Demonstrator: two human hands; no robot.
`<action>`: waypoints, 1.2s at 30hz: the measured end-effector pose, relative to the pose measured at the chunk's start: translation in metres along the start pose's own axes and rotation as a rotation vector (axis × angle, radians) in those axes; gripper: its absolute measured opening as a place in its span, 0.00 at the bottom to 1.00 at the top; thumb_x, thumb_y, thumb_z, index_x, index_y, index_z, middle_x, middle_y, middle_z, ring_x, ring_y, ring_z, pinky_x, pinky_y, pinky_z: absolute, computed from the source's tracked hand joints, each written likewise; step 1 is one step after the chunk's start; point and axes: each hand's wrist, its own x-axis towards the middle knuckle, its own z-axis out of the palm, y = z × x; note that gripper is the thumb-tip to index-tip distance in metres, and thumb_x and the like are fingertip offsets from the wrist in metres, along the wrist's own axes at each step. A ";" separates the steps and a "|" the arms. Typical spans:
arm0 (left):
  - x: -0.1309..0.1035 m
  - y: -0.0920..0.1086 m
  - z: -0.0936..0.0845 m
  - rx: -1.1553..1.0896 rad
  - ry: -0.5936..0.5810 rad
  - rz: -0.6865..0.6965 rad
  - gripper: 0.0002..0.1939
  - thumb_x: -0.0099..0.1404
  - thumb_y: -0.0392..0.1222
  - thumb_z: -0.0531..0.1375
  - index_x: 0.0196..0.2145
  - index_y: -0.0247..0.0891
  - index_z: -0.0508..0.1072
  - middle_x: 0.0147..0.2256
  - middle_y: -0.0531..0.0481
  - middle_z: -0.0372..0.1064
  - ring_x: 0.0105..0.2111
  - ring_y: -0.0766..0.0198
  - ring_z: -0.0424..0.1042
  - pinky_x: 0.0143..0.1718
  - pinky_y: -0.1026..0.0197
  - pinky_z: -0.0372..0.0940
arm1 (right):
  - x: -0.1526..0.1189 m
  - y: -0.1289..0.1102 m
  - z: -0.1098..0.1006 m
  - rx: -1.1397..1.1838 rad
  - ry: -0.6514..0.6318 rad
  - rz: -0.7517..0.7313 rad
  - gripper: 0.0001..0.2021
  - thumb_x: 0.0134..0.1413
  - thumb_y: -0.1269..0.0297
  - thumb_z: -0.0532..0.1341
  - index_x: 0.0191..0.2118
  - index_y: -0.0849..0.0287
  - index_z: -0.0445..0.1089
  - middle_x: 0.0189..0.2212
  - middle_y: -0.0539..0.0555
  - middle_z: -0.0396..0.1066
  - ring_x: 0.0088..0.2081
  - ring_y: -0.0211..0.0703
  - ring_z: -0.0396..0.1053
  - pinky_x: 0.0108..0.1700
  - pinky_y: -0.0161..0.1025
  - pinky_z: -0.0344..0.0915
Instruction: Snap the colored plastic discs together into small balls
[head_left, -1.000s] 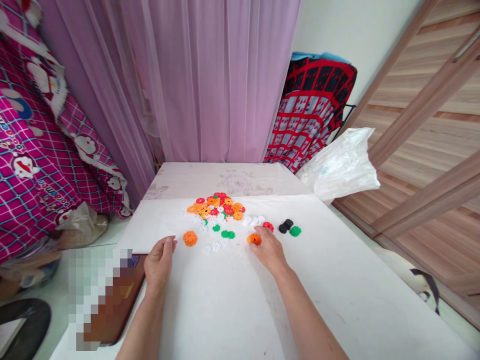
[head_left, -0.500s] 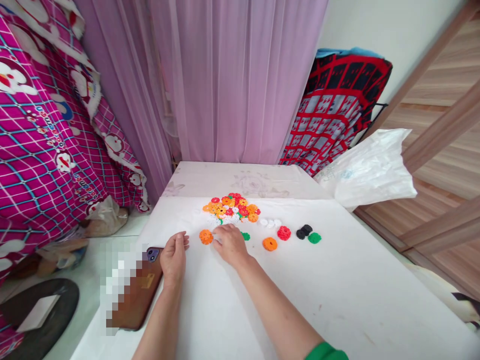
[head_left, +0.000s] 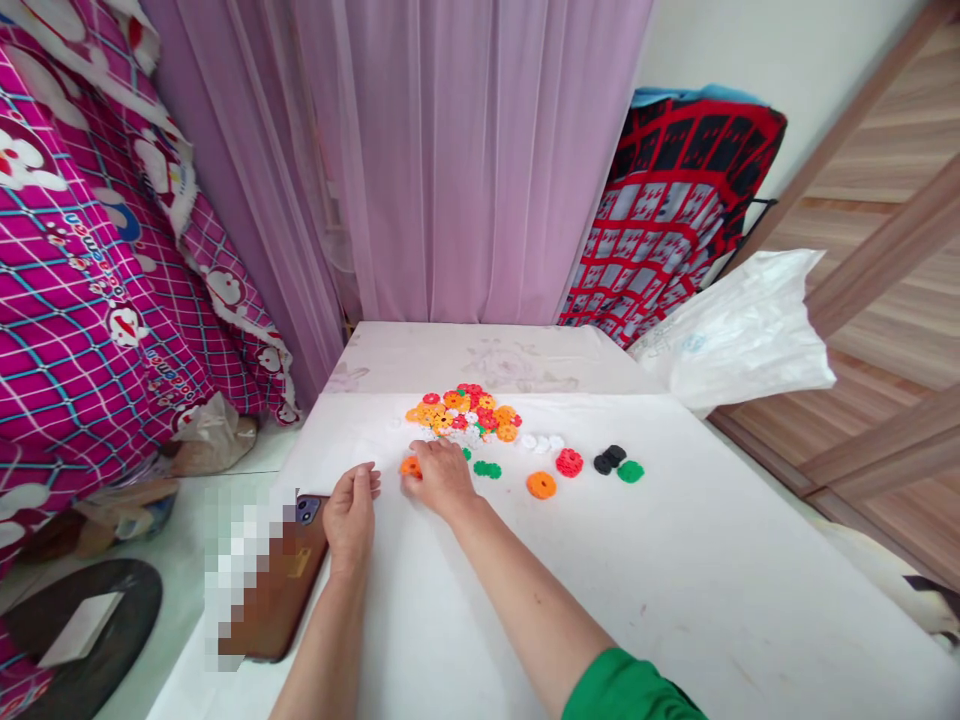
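My right hand [head_left: 442,480] reaches over a flat orange flower-shaped disc [head_left: 409,467], its fingers closed at the disc's right side and hiding part of it. To the left, my left hand [head_left: 351,508] rests on its side on the white table [head_left: 480,620], fingers loosely curled and a little apart, with nothing seen in them. Beyond the right hand lies a pile of notched discs [head_left: 469,410] in orange, red, white, yellow and green. Just right of that hand are green discs [head_left: 487,469], touching each other.
Farther right lie an orange disc [head_left: 541,485], a red disc [head_left: 569,462], white discs [head_left: 541,443], black discs [head_left: 609,460] and a green disc [head_left: 631,471]. A brown-cased phone [head_left: 281,590] is by my left forearm. A white plastic bag [head_left: 742,335] hangs at the table's right edge.
My right hand has moved left onto the orange disc, now partly covering it. More of the green discs to its right shows. My left hand has stayed in place.
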 end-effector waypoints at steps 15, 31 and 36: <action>-0.001 0.005 0.002 0.003 0.008 -0.046 0.19 0.56 0.54 0.57 0.35 0.35 0.76 0.28 0.47 0.75 0.29 0.63 0.74 0.33 0.59 0.71 | -0.111 0.160 -0.036 0.109 0.298 0.402 0.22 0.48 0.62 0.59 0.51 0.58 0.65 0.41 0.53 0.73 0.43 0.45 0.68 0.48 0.41 0.61; 0.000 0.003 0.003 -0.031 0.028 -0.046 0.20 0.55 0.55 0.58 0.34 0.34 0.76 0.27 0.48 0.74 0.27 0.64 0.73 0.31 0.61 0.71 | -0.073 0.096 -0.041 0.085 0.198 0.123 0.10 0.53 0.69 0.57 0.40 0.56 0.73 0.41 0.54 0.73 0.45 0.45 0.67 0.50 0.40 0.61; 0.002 0.000 0.002 -0.016 0.015 -0.043 0.21 0.55 0.56 0.57 0.35 0.34 0.75 0.28 0.47 0.75 0.28 0.63 0.74 0.32 0.59 0.71 | -0.028 0.031 -0.014 0.214 0.019 -0.145 0.11 0.54 0.68 0.57 0.43 0.53 0.71 0.46 0.49 0.71 0.47 0.38 0.67 0.49 0.34 0.61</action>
